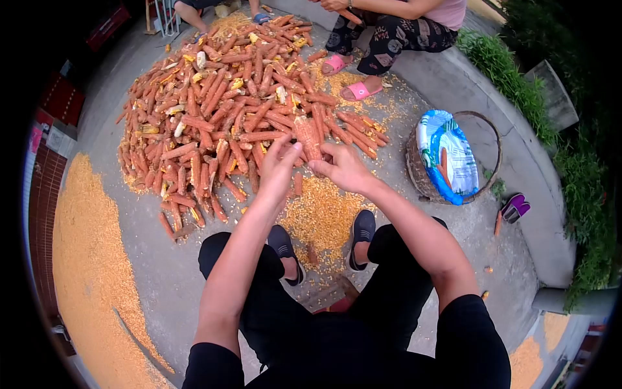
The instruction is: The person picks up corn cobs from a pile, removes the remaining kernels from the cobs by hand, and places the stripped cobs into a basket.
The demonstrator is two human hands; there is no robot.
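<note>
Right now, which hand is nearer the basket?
Right: the right hand is left of the basket in view; the left hand is farther left, past the cob.

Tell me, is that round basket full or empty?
Neither; nearly empty. In the basket, what looks like one reddish cob lies against the lining, most of which shows bare.

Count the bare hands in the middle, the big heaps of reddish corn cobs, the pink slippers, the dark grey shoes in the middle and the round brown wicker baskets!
Bare left hand and right hand: 2
Heap of reddish corn cobs: 1
Pink slippers: 2
Dark grey shoes: 2
Round brown wicker basket: 1
Total: 8
</note>
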